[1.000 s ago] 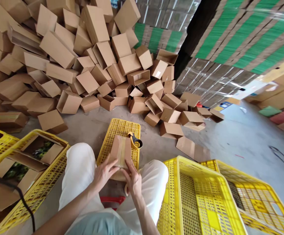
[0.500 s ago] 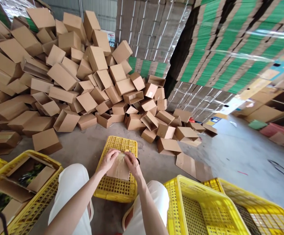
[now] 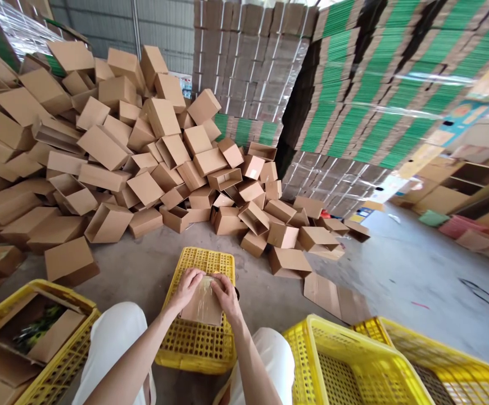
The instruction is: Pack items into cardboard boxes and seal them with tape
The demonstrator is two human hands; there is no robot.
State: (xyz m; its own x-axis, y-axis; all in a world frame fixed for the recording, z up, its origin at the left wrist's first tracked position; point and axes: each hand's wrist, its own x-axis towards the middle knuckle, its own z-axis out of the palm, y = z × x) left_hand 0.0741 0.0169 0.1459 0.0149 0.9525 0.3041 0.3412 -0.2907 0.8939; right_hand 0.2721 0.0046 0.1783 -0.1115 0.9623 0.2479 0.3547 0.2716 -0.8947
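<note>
A small cardboard piece with shiny clear tape on it lies on an upturned yellow crate between my knees. My left hand pinches its far left edge, fingers bent together. At the far right edge, my right hand grips the same piece with curled fingers. Both hands are close together, with the tape between them. A dark round object, partly hidden, shows beside my right hand.
Beyond the crate spreads a big heap of cardboard boxes. Yellow baskets stand at the left and right; the left one holds open boxes with greenery. Stacked flat cardboard rises behind, and a flattened piece lies on the floor.
The view has tilted, so the crate, hands and boxes sit lower in the picture. Both hands keep their hold on the cardboard, with little visible movement.
</note>
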